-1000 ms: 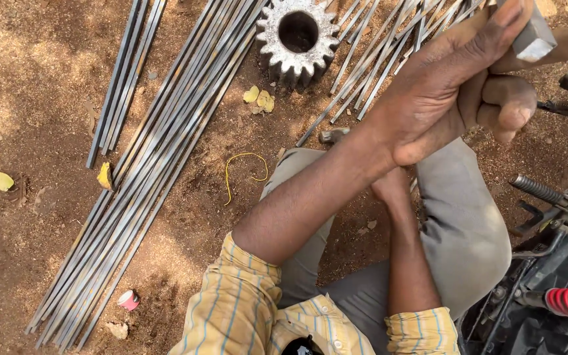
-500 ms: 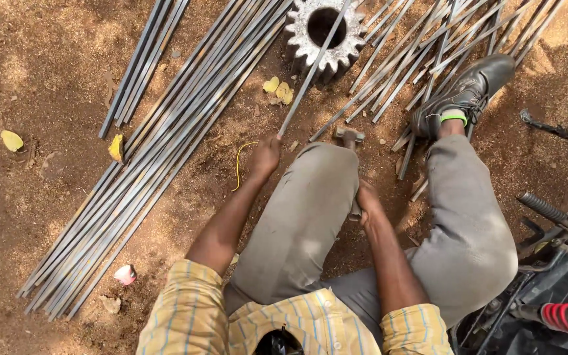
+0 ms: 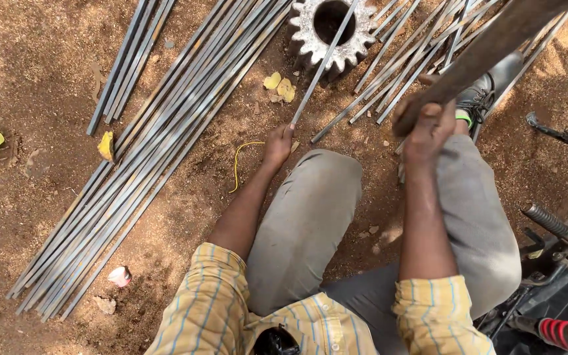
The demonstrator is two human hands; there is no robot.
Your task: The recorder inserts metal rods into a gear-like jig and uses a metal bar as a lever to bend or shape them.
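The right hand (image 3: 428, 128) is clenched around a wooden hammer handle (image 3: 488, 49), raised up and away from the body; its head is out of frame. The left hand (image 3: 277, 143) pinches the near end of a thin steel rod (image 3: 323, 62), which runs from that grip away across the hollow centre of a toothed gear wheel (image 3: 332, 33). A blow landing short of the gear could whip the rod out of the pinch or jar the fingers. Beyond the grip, loose rods (image 3: 422, 59) lie crossed and could be knocked about.
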